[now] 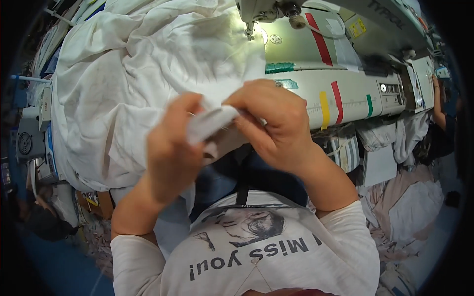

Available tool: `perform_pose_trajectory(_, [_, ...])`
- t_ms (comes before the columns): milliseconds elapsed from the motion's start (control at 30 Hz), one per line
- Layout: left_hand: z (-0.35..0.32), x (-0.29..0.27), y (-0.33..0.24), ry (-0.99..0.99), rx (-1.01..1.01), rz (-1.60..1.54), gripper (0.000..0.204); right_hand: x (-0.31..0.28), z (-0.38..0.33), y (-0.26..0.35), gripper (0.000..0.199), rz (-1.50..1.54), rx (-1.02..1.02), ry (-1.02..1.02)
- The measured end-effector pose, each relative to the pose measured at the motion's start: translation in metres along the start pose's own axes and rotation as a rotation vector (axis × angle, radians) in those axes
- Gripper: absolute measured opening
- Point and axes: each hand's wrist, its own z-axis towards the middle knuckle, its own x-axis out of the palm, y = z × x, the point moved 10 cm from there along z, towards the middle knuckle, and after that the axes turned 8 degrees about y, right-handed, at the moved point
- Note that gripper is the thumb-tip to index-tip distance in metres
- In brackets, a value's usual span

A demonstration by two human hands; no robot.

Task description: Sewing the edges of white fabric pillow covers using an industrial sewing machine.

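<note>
A large piece of white cloth (133,69) lies in loose folds over the left of the sewing table and hangs down at its front edge. Both my hands are closed on a folded edge of it, raised in front of the sewing machine (264,12). My left hand (177,140), blurred by motion, grips the edge from the left. The fingers and thumb of my right hand (274,118) pinch it on the right. Beyond my hands, the presser foot (250,33) stands by the cloth's far right part, under a bright light.
Coloured tape strips (337,102) mark the machine bed on the right. A grey fan-like box (30,139) stands at the left. Fabric heaps (407,207) lie at the lower right. Another person's arm (438,101) shows at the far right, and a person (47,217) at the lower left.
</note>
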Motion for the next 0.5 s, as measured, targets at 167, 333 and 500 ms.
perform_pose_trajectory(167, [0.031, -0.065, -0.011, -0.173, 0.052, -0.008, 0.019, 0.008, -0.052, -0.020, 0.044, -0.240, 0.266, -0.164])
perform_pose_trajectory(333, [0.066, -0.064, -0.066, -0.133, 0.224, 0.102, 0.017, 0.088, -0.040, -0.014, 0.050, -0.390, 0.241, 0.007])
perform_pose_trajectory(500, [0.065, -0.005, -0.114, 0.060, 0.342, 0.313, 0.017, 0.192, -0.020, 0.046, 0.042, -0.155, -0.139, 0.268])
